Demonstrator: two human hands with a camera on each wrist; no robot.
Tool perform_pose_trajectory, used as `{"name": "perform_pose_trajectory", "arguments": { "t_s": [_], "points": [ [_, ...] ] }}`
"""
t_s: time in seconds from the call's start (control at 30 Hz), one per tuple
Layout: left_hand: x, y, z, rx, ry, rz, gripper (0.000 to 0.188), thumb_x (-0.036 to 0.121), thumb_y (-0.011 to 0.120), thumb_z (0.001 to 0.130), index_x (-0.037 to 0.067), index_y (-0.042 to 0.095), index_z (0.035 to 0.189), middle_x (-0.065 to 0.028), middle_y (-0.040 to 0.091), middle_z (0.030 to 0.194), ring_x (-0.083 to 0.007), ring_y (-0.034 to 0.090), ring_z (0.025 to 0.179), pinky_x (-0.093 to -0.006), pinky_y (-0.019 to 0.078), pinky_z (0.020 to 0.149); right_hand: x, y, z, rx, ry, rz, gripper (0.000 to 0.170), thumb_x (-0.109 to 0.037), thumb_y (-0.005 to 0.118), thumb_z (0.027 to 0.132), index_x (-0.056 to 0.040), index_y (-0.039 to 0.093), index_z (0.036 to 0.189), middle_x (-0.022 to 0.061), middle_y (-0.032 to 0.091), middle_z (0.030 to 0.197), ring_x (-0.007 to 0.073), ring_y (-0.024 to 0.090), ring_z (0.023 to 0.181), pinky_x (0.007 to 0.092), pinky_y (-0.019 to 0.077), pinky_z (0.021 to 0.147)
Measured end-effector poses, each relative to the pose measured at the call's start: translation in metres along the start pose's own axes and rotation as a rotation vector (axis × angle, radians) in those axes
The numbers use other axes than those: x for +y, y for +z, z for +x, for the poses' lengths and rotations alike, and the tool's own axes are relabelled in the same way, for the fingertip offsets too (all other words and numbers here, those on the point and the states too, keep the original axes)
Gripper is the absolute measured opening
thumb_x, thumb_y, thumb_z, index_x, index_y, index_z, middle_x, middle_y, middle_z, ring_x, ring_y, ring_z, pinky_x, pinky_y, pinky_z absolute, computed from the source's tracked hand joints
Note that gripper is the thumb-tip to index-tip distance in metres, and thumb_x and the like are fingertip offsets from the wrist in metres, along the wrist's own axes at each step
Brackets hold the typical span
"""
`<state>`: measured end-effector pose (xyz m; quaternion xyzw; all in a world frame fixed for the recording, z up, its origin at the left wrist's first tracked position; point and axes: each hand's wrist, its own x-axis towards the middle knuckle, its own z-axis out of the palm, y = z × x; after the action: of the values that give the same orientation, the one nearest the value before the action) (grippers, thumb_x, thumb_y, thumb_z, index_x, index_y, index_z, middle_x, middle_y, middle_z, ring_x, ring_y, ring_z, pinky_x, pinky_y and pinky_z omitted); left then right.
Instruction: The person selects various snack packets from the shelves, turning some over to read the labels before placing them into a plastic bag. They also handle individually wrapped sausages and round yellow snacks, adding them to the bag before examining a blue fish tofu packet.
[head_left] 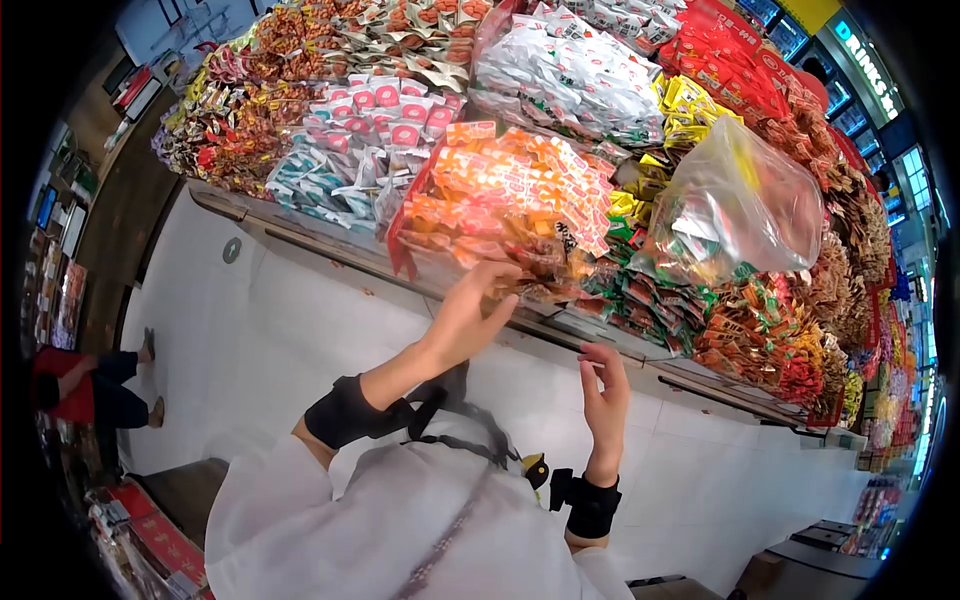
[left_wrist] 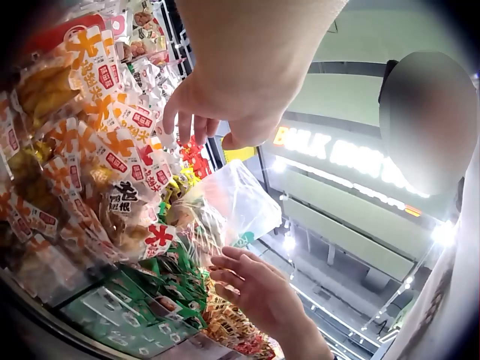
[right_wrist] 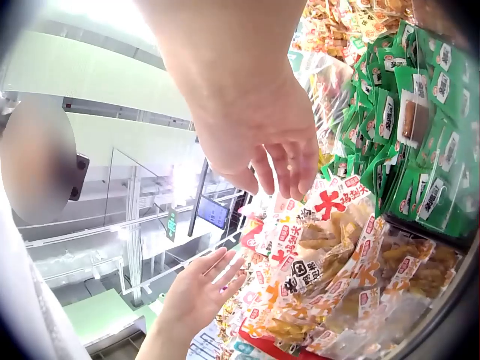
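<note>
My left hand (head_left: 468, 318) is over the front edge of the bin of orange-and-white snack packets (head_left: 510, 185), fingers relaxed, holding nothing. In the left wrist view the left hand (left_wrist: 232, 105) hangs beside those packets (left_wrist: 112, 161), fingers bent a little. To its right, my right hand (head_left: 604, 395) is raised in front of the display edge with loosely bent fingers and nothing in them. The right wrist view has the right hand (right_wrist: 262, 135) near green packets (right_wrist: 386, 112) and the orange-and-white ones (right_wrist: 330, 255). A clear plastic bag (head_left: 745, 205) with some packets inside rests on the bins.
Bins of white packets (head_left: 570, 70), red packets (head_left: 715, 60) and brown packets (head_left: 770, 345) surround the orange ones. A wooden ledge (head_left: 560, 330) runs along the display's front. At the far left a person in red (head_left: 70, 395) stands on the pale floor (head_left: 300, 350).
</note>
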<state>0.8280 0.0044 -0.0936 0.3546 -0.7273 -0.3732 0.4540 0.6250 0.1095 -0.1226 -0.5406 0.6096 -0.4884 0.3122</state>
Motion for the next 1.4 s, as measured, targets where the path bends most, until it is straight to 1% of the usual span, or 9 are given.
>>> {"name": "perform_pose_trajectory", "arguments": {
  "t_s": [0.27,0.33,0.5,0.7,0.8,0.83,1.03,1.13,1.4],
  "points": [
    [-0.004,-0.013,-0.059,0.069,-0.174,-0.067,0.026,0.001,0.052,0.08,0.0,0.047,0.105,-0.0099,0.057,0.098,-0.0184,0.055,0.094,-0.0273,0.0417,0.083,0.032,0.037,-0.034,0.032,0.116,0.124,0.012,-0.006,0.052,0.081,-0.0034,0.057,0.092,0.0017,0.057,0.078,0.0067,0.05,0.066,0.0202,0.0404,0.06],
    [0.0,-0.022,-0.071,0.071,-0.19,-0.035,0.025,0.002,0.051,0.08,-0.001,0.047,0.105,-0.0101,0.057,0.096,-0.018,0.056,0.092,-0.027,0.0423,0.082,0.033,0.051,-0.037,-0.033,0.134,0.117,0.011,-0.007,0.053,0.08,-0.0034,0.057,0.091,0.0013,0.057,0.076,0.0065,0.05,0.064,0.0197,0.0403,0.059],
    [0.0,-0.043,-0.087,0.118,-0.279,-0.089,0.022,0.001,0.051,0.08,-0.001,0.049,0.102,-0.0101,0.058,0.094,-0.0166,0.056,0.091,-0.0274,0.0428,0.082,0.023,0.077,-0.037,-0.156,0.113,0.104,0.012,-0.007,0.055,0.079,-0.0035,0.058,0.091,0.0037,0.058,0.076,0.0082,0.051,0.065,0.021,0.0411,0.06],
    [-0.018,-0.061,-0.081,0.071,-0.274,-0.124,0.023,0.001,0.051,0.079,0.001,0.05,0.101,-0.0112,0.06,0.091,-0.0179,0.058,0.088,-0.0269,0.0443,0.077,0.014,0.095,-0.016,-0.152,0.062,0.089,0.014,-0.009,0.055,0.079,-0.0032,0.058,0.092,0.0062,0.059,0.078,0.0146,0.055,0.069,0.0246,0.0432,0.061],
    [-0.032,-0.07,-0.071,0.022,-0.261,-0.166,0.022,0.001,0.051,0.079,0.001,0.051,0.101,-0.011,0.06,0.09,-0.0172,0.059,0.085,-0.0269,0.0444,0.077,0.0,0.102,0.0,-0.111,0.05,0.081,0.014,-0.008,0.054,0.08,-0.0034,0.057,0.092,0.006,0.059,0.078,0.0152,0.056,0.07,0.025,0.0434,0.062],
    [-0.038,-0.072,-0.066,0.0,-0.25,-0.186,0.022,0.002,0.051,0.079,0.0,0.051,0.101,-0.0104,0.06,0.09,-0.0162,0.058,0.084,-0.0269,0.0444,0.077,-0.005,0.106,0.006,-0.047,0.014,0.061,0.012,-0.008,0.053,0.081,-0.0025,0.056,0.091,0.0035,0.058,0.076,0.0117,0.054,0.068,0.0232,0.0429,0.062],
    [-0.055,-0.09,-0.033,-0.128,-0.247,-0.273,0.02,0.003,0.05,0.081,0.0,0.05,0.101,-0.0082,0.059,0.09,-0.0148,0.057,0.086,-0.026,0.0431,0.078,-0.018,0.095,0.045,0.253,0.081,0.329,0.012,-0.01,0.049,0.085,-0.0023,0.053,0.093,-0.0004,0.054,0.075,0.0043,0.048,0.067,0.0185,0.0406,0.06],
    [-0.059,-0.095,-0.015,-0.204,-0.223,-0.284,0.019,0.003,0.049,0.082,0.001,0.05,0.101,-0.0077,0.058,0.091,-0.0147,0.057,0.088,-0.0263,0.0426,0.08,-0.021,0.084,0.059,0.325,0.012,0.34,0.012,-0.01,0.048,0.086,-0.003,0.052,0.095,0.0,0.053,0.075,0.0049,0.048,0.067,0.0181,0.0402,0.061],
    [-0.073,-0.103,0.013,-0.332,-0.147,-0.321,0.018,0.003,0.05,0.081,0.0,0.05,0.1,-0.0083,0.059,0.088,-0.0147,0.058,0.084,-0.0257,0.0437,0.077,-0.008,0.106,0.066,0.404,0.081,0.284,0.011,-0.01,0.049,0.086,-0.0029,0.053,0.094,-0.0011,0.052,0.075,0.0049,0.047,0.067,0.0177,0.0398,0.061]
  ]
}}
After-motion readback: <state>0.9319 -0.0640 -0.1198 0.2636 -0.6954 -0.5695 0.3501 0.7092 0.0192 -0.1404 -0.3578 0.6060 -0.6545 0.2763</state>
